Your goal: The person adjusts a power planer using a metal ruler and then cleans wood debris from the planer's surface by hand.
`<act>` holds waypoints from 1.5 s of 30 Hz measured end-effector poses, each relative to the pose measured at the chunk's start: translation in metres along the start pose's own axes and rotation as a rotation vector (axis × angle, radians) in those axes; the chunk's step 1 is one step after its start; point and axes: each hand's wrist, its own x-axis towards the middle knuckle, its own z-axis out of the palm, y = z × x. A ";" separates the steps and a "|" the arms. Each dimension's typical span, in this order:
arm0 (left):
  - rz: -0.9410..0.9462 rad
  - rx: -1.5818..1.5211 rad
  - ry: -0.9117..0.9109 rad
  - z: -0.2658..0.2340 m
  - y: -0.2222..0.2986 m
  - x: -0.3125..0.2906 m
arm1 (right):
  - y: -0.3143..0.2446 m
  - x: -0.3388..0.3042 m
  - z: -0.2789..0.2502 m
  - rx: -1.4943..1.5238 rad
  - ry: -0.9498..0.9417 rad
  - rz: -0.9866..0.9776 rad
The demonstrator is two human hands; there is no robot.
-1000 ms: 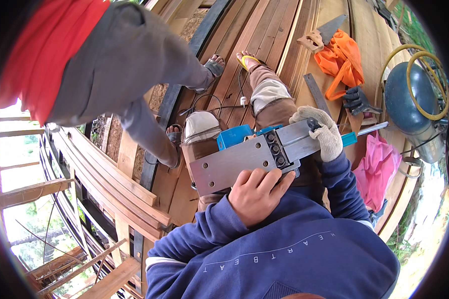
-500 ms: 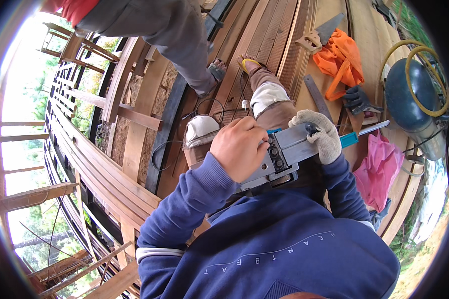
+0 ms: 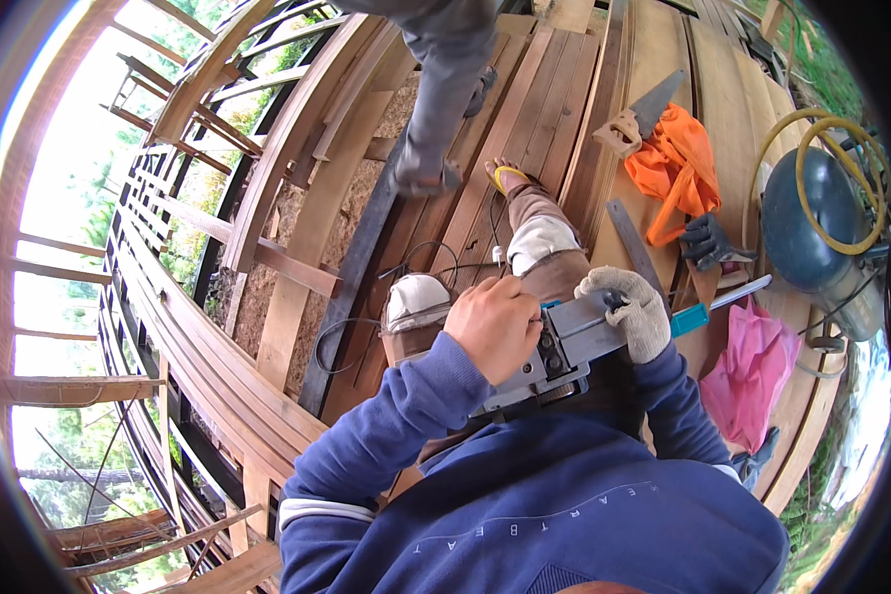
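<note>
An electric planer (image 3: 582, 337) rests across my lap with its grey metal underside facing up. My bare left hand (image 3: 493, 329) is closed at the planer's left part, thumb and fingers together; whatever they pinch is hidden. My right hand (image 3: 634, 315), in a pale knit glove, grips the other end, with a dark round knob (image 3: 614, 298) showing by its fingers. Bolts and the cutter slot lie between my hands. Beyond the glove, a teal piece (image 3: 690, 319) and a long pale bar (image 3: 742, 292) stick out; I cannot tell whether they belong to the planer.
A handsaw (image 3: 636, 117), orange cloth (image 3: 675, 168), dark glove (image 3: 705, 243) and flat metal strip (image 3: 636, 243) lie on the boards to the right. Pink cloth (image 3: 752, 361) and a tank with yellow hose (image 3: 812, 203) are farther right. A cable (image 3: 445, 259) and a co-worker's leg (image 3: 436, 114) are ahead.
The co-worker's legs have shifted to the right and farther off, with the feet stepping. My view has turned slightly. Both my hands keep their places on the planer.
</note>
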 end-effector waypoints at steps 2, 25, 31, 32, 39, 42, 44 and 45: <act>0.003 0.003 0.001 0.002 -0.001 -0.001 | 0.003 -0.003 -0.001 -0.002 0.000 0.010; 0.000 -0.085 -0.036 0.005 -0.007 0.005 | -0.007 -0.003 0.004 -0.083 0.037 0.034; 0.118 -0.042 -0.078 0.000 -0.009 0.013 | -0.001 -0.001 -0.001 -0.060 0.022 0.012; 0.132 -0.038 -0.089 0.000 -0.010 0.014 | -0.001 -0.001 0.000 -0.043 0.017 0.008; 0.208 -0.045 -0.140 0.000 -0.016 0.020 | 0.000 -0.001 0.001 0.002 0.031 0.032; 0.249 -0.033 -0.152 -0.002 -0.017 0.022 | -0.001 -0.001 -0.001 -0.033 0.022 0.049; 0.269 -0.009 -0.151 -0.003 -0.016 0.022 | 0.003 -0.001 -0.002 0.000 0.014 0.026; 0.273 0.008 -0.144 -0.004 -0.016 0.021 | 0.004 -0.001 -0.002 0.016 0.010 0.014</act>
